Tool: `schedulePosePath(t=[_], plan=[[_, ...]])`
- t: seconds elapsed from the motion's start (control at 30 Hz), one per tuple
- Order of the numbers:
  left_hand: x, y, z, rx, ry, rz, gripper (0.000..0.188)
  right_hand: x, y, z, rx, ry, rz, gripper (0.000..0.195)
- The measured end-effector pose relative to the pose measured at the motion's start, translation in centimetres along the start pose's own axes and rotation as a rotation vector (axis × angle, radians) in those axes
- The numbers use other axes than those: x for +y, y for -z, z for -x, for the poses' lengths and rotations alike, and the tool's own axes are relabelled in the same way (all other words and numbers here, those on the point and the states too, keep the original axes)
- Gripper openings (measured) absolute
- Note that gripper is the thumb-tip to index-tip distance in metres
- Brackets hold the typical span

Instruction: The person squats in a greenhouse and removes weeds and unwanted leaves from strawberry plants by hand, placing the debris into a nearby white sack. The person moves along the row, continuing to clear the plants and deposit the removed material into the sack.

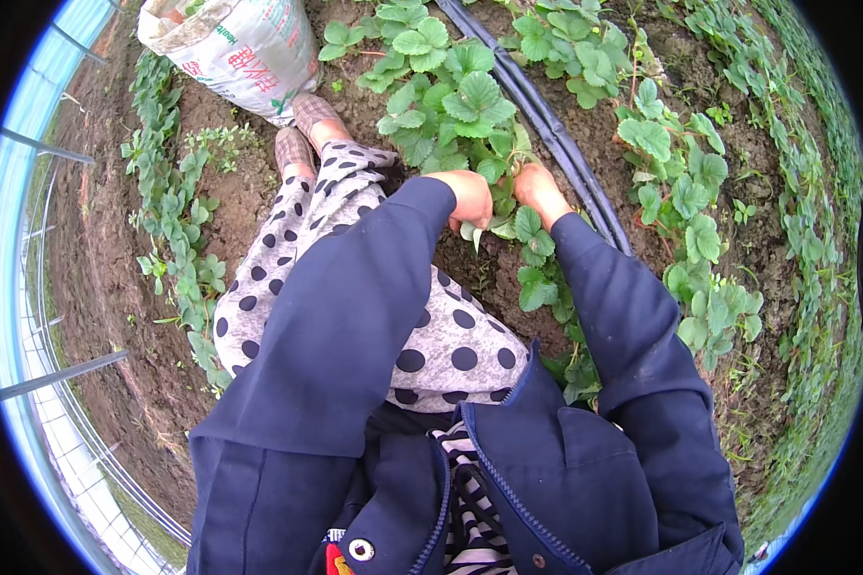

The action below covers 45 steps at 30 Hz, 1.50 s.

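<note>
Leafy strawberry plants [475, 104] grow in a row in front of me. My left hand [469, 195] is curled at the near side of a plant, closed around picked-looking strawberry leaves [472, 233] whose pale undersides hang below the fingers. Close to its right, my right hand [537, 188] reaches in at the plant's stems, beside a yellowish leaf [522, 138]. Foliage covers the fingertips of my right hand, so its grip cannot be made out. Both wrists come out of dark blue jacket sleeves.
Twin black irrigation hoses [546, 129] run along the bed just right of my hands. A white woven sack [248, 61] with printed writing stands near my checked shoes [315, 115]. More strawberry rows [697, 208] lie to the right, another row [169, 194] to the left. Metal poles [65, 374] edge the far left.
</note>
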<state>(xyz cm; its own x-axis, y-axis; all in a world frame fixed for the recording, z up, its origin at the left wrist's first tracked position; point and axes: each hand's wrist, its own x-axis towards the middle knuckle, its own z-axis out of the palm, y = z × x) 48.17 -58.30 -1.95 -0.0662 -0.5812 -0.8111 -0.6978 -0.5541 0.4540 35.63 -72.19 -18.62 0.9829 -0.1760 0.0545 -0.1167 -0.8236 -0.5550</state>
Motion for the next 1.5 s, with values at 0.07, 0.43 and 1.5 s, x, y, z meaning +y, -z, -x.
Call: schedulePosePath(t=[0.07, 0.43, 1.5], plan=[[0.5, -0.2, -0.2, -0.002, 0.014, 0.001, 0.017, 0.1, 0.2, -0.1, -0.070, -0.022, 0.009, 0.011], [0.5, 0.2, -2.0, 0.610, 0.079, 0.042, 0.062, -4.2, 6.7, -1.4, -0.359, -0.494, 0.104, 0.022], [-2.9, 1.6, -4.2, 0.572, 0.230, 0.919, 0.022, -5.9, 7.0, -0.8, -0.055, -0.251, 0.134, 0.013]])
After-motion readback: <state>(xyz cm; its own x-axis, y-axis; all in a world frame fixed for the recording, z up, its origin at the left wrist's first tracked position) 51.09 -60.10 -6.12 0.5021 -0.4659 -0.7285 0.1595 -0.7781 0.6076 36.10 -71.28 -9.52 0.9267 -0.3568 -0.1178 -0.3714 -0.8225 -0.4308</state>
